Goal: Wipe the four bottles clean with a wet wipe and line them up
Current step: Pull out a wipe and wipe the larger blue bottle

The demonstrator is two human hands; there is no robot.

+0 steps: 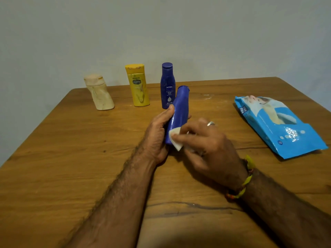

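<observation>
My left hand [157, 135] grips a blue bottle [180, 108], tilted with its cap pointing away from me, above the wooden table [71, 167]. My right hand [206, 145] pinches a folded white wet wipe [176, 140] against the lower part of that bottle. Three bottles stand upright in a row near the table's far edge: a cream bottle [99, 93] at the left, a yellow Vaseline bottle [138, 85] in the middle, a dark blue Nivea bottle [167, 85] at the right, just behind the held one.
A blue pack of wet wipes [279, 126] lies flat on the right side of the table. A plain wall rises behind the table's far edge. The table's left edge runs diagonally at the left.
</observation>
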